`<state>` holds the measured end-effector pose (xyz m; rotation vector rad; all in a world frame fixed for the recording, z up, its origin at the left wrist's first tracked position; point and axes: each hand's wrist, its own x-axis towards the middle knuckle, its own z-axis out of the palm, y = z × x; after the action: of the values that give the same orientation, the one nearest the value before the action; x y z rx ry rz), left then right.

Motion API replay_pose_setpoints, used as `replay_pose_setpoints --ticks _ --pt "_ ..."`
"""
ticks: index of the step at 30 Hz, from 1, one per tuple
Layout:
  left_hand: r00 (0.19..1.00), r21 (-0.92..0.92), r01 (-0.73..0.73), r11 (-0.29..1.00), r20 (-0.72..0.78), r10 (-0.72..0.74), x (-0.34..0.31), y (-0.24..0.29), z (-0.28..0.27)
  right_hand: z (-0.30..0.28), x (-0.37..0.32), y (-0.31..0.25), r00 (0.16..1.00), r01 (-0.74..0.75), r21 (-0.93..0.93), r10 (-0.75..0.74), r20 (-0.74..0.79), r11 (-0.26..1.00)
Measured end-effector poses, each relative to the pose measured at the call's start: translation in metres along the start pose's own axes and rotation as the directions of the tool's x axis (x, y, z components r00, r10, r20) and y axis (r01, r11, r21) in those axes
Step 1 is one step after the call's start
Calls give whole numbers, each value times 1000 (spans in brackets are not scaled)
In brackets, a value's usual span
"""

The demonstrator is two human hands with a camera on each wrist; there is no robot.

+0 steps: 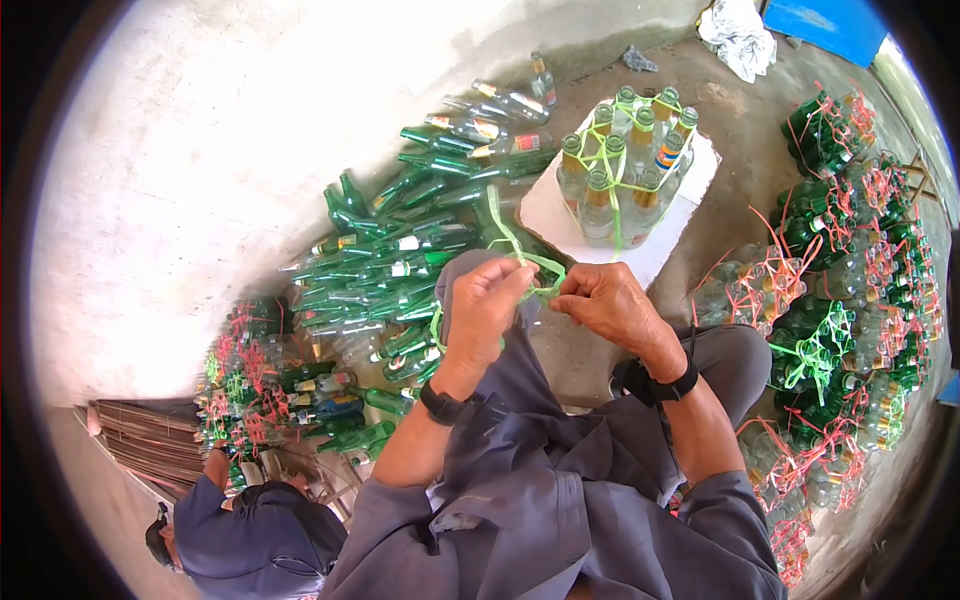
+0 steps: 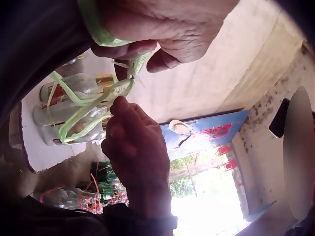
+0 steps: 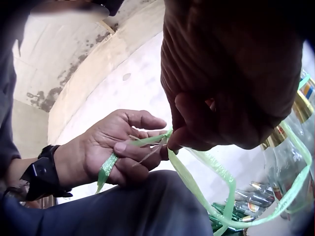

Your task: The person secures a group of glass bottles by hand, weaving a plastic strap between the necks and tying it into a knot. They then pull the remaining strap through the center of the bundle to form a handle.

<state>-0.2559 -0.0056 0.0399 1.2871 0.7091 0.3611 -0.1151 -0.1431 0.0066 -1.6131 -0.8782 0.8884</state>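
Both hands meet above the person's lap over a light green plastic strip (image 1: 508, 232). The left hand (image 1: 487, 305) pinches the strip between thumb and fingers, and part of it passes round that hand in the left wrist view. Close beside it, the right hand (image 1: 612, 308) pinches the strip near a small knot (image 3: 169, 133), thumb against curled index finger. Loops of the strip (image 3: 189, 179) hang from the right fingertips. Beyond the hands, several clear bottles (image 1: 597, 205) stand upright in a group, with green strip around their necks, on a white board (image 1: 690, 205).
Loose green and clear bottles (image 1: 400, 270) lie piled on the left. Bundles tied with red or green strip stand at the right (image 1: 860, 270) and lower left (image 1: 240, 375). Another person (image 1: 250, 530) is at the lower left. A white cloth (image 1: 738, 38) lies at the top.
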Motion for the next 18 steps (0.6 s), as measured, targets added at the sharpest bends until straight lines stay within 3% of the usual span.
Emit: replay_pose_setpoints --ticks 8,14,18 --pt "991 51 -99 994 -87 103 2 -6 6 4 -3 -2 998 52 -43 -51 32 998" --pt "991 25 -46 999 -126 49 2 -7 3 3 -5 0 996 81 -47 -78 46 996" --pt "990 12 -41 999 -136 42 1 -7 2 -1 -8 -7 996 -23 -7 24 86 1000"
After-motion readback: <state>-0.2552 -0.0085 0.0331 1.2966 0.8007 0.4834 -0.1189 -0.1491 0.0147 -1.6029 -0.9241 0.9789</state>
